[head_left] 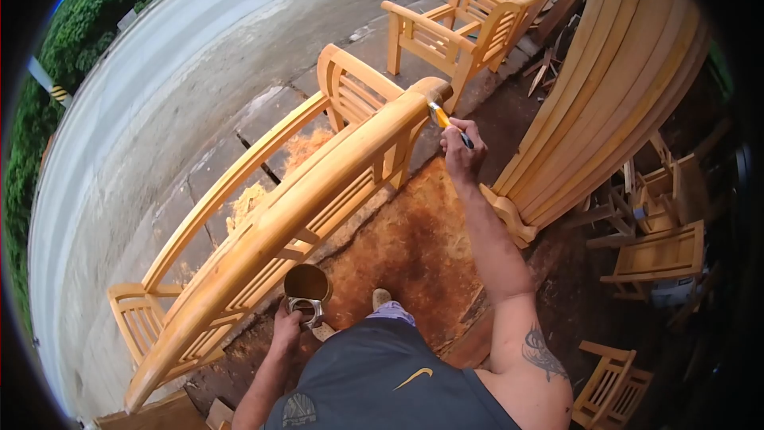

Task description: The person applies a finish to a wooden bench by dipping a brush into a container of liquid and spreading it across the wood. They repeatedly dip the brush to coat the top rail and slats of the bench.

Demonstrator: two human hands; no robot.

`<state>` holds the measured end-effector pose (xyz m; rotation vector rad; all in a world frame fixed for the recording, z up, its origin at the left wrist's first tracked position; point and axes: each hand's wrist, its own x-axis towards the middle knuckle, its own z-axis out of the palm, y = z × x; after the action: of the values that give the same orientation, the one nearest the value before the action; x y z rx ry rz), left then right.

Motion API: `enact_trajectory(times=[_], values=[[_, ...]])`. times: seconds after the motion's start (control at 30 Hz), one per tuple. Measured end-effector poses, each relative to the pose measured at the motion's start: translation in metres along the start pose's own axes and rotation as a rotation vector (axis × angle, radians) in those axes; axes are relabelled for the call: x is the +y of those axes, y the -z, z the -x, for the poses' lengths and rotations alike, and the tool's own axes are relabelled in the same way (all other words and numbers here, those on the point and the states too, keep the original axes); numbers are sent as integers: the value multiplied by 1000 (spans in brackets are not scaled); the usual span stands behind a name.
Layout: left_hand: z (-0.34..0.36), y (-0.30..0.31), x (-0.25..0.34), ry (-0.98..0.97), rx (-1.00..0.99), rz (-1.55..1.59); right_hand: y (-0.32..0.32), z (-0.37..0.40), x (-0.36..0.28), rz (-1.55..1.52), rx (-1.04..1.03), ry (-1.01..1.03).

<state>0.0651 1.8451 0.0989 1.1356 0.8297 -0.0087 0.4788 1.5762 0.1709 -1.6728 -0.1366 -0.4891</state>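
My right hand [464, 151] is closed around the handle of a paintbrush [440, 115] with a yellow and dark grip. The bristles are right at the far end of the top rail on a wooden bench [278, 215], where the wood looks darker. Down at the lower middle, my left hand [288, 326] grips the handle of a mug-like can [308, 285], held close beside the bench back. The can's inside looks brown. The long bench frame runs diagonally from lower left to upper middle, with slatted back and arms.
A wooden armchair [469, 32] stands beyond the bench's far end. Tall stacked planks [613, 87] lean at the right. Wooden furniture frames [656, 259] and a slatted piece [613, 386] sit lower right. Sawdust [306, 147] lies under the bench, and a road [95, 191] runs behind.
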Motion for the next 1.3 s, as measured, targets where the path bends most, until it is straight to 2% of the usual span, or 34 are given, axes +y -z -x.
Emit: enact_trajectory(times=[0.1, 0.2, 0.27, 0.33, 0.4, 0.47, 0.57, 0.67, 0.73, 0.8, 0.9, 1.0, 1.07, 1.17, 1.27, 1.3], values=[[0, -1, -1, 11, -11, 1, 10, 39, -34, -303, -168, -237], [-2, -3, 0, 19, -22, -5, 34, 17, -23, -413, 6, -315], [-9, 3, -11, 3, -26, -11, 37, -12, 2, -343, 174, -271], [-5, -5, -5, 8, -25, -34, 30, -31, 23, -369, 190, -268], [-2, -11, -2, 15, -14, -38, 14, -20, 29, -398, 87, -277], [-2, -14, -1, 21, 0, -22, 4, 17, 4, -379, 15, -271], [-4, -12, -1, 46, -42, -35, 17, 56, -10, -414, -117, -281], [0, -19, 3, 14, 4, -31, 40, 23, 4, -621, -303, -422], [-11, -6, -13, -7, -5, -64, 35, -12, 18, -575, -229, -486], [-10, -6, -8, -16, -6, -69, 38, -42, 37, -424, -95, -368], [5, -22, 10, 14, 6, -28, 40, -51, 18, -57, 150, -68], [3, -12, -3, 32, 33, 9, 15, -1, -1, 288, -24, 485], [3, -11, -5, 54, 34, 27, -9, 66, -34, 212, -203, 580], [4, -15, -4, 13, -18, 11, -17, 135, -65, 30, -445, 608], [1, -13, -6, 29, -17, -9, -10, 150, -92, -272, -662, 330], [0, -13, -6, 23, -26, -22, -4, 136, -95, -234, -716, 278]])
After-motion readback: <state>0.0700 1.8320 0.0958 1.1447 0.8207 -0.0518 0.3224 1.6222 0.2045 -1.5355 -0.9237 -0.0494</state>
